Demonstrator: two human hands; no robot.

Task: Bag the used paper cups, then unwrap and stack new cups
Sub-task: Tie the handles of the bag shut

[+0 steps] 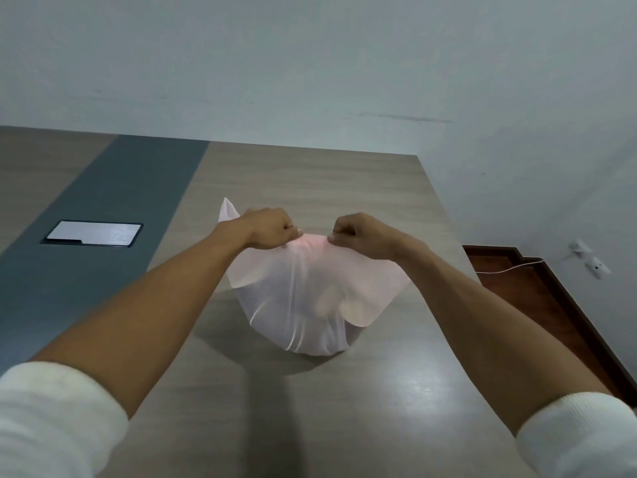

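Currently the pale pink plastic bag is sitting upright on the wood-grain table, mouth pointing up; thin, glossy, bulging film; left hand and right hand are pinching its top edge, fingers clenched.

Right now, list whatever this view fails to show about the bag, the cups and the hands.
- Bag contents, head view: the pale plastic is only faintly see-through; vague shapes inside, no cup can be counted.
- New cups: none in frame.
- Left hand and right hand fingertips: curled under, so whether a knot is tied is hidden.
- Wall fittings, far right: too small and distorted to identify.
- Dark panel on the table: glare hides its surface.
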